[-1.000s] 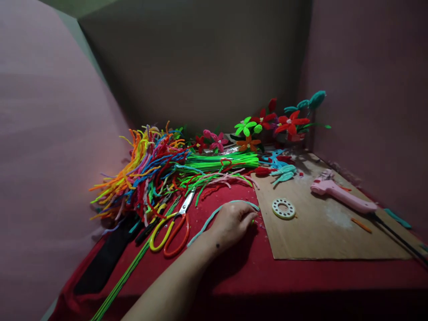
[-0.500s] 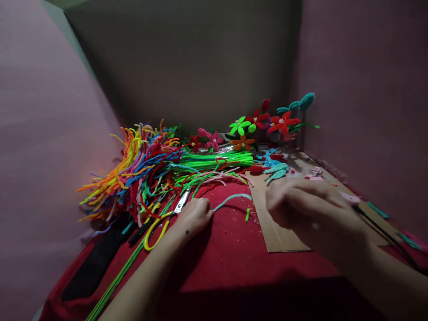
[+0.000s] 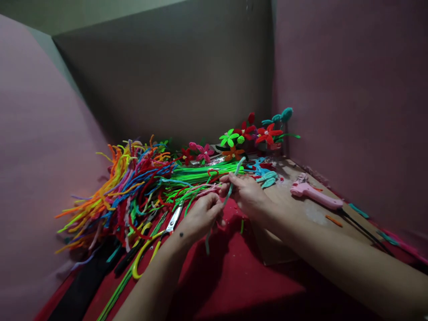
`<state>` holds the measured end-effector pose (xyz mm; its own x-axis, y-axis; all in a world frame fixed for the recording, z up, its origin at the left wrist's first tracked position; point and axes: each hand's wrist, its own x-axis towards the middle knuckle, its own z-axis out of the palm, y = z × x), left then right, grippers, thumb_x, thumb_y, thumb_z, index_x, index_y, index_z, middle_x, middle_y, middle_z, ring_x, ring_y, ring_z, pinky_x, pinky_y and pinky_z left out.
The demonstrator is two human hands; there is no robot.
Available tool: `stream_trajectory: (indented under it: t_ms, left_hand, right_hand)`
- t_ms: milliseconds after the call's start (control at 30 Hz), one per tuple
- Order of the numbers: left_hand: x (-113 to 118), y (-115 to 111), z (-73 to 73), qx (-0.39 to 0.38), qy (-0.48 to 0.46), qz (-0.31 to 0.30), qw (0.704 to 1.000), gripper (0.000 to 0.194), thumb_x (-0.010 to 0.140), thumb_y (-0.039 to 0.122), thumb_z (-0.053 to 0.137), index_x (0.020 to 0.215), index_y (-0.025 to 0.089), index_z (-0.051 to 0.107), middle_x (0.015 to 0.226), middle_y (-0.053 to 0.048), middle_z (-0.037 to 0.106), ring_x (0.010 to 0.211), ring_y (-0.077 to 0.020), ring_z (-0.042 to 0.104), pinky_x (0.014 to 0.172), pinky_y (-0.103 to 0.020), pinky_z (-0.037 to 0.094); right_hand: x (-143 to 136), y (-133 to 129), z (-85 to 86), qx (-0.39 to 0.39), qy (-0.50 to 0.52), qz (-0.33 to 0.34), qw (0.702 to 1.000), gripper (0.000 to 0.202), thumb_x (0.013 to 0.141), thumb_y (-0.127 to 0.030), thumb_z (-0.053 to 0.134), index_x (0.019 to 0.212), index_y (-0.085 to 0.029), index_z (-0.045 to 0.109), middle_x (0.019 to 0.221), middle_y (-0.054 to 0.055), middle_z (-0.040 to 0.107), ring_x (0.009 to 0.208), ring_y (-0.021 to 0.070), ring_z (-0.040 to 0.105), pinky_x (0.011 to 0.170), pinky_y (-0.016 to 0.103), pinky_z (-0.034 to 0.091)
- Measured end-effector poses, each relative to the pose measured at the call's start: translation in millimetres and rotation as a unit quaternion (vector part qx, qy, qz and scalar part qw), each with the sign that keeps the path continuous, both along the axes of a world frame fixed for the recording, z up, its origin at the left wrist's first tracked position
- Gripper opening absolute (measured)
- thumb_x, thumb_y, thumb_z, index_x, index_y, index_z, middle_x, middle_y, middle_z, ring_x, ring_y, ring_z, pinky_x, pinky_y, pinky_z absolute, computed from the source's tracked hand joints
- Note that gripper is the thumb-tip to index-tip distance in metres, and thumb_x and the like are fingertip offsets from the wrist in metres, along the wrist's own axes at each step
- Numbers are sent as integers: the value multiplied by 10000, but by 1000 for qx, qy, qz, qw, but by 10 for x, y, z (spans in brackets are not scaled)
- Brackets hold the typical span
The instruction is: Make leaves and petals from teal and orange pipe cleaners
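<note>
A pale aqua pipe cleaner point(image 3: 239, 166) runs slantwise through both my hands, above the red cloth. My left hand point(image 3: 204, 213) is closed on its lower part, and a tail of it hangs below the fingers. Higher up, my right hand point(image 3: 245, 192) pinches the same pipe cleaner between thumb and fingers, with its upper end sticking out. Just left of my left hand lie scissors point(image 3: 172, 220) with yellow handles. Behind the hands is a bundle of green pipe cleaners point(image 3: 200, 171).
A big heap of many-coloured pipe cleaners point(image 3: 130, 187) lies left. Fuzzy flowers point(image 3: 267, 133) stand at the back. On the right, a pink glue gun point(image 3: 314, 195) with a black cord rests on brown board point(image 3: 279, 252). Green stems point(image 3: 117, 292) lie front left.
My right hand has moved left and taken hold of the aqua pipe cleaner beside my left hand. The pipe cleaner is now raised and slanted. The view has shifted, uncovering the glue gun.
</note>
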<state>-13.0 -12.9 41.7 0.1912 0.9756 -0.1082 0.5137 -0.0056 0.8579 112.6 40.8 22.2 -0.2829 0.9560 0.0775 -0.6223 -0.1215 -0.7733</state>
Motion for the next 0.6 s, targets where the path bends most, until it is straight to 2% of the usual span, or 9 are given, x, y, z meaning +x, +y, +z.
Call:
stream_trajectory:
  t_ms: [67,167,267,433,600]
  left_hand:
    - [15,-2,-81,-17,-21,3,1000,214,778,356,455,655,187,409,498,68,407,396,-67,323,414,-192,249]
    - [9,0,-201,36,-7,-19,999,190,792,325,450,672,178,438,554,59,383,477,-75,325,465,-193,271]
    - [7,-15,-269,73,30,-38,996,211,821,326,411,691,176,484,593,41,396,548,-95,359,518,-203,300]
    - [3,-47,-277,83,67,-67,992,239,834,326,400,685,176,512,637,20,443,606,-109,386,569,-209,327]
    - [-100,-31,-204,24,39,-85,995,275,812,389,445,715,164,569,557,45,375,514,-85,317,472,-194,251]
  right_hand:
    - [78,72,54,-54,51,16,997,219,867,-244,454,724,-122,566,451,-28,488,427,89,463,493,228,409]
    - [244,192,107,-97,83,35,991,253,913,-253,381,748,-136,532,362,-86,318,314,57,255,360,179,227]
    - [380,283,116,-101,92,48,990,311,941,-307,311,785,-140,522,357,-86,299,308,60,199,351,185,175]
    - [461,312,119,-95,86,16,992,346,942,-348,305,758,-149,520,317,-92,236,302,63,134,341,199,125]
    - [561,330,150,-100,95,7,990,359,936,-377,311,752,-158,528,311,-98,181,305,69,104,334,212,115]
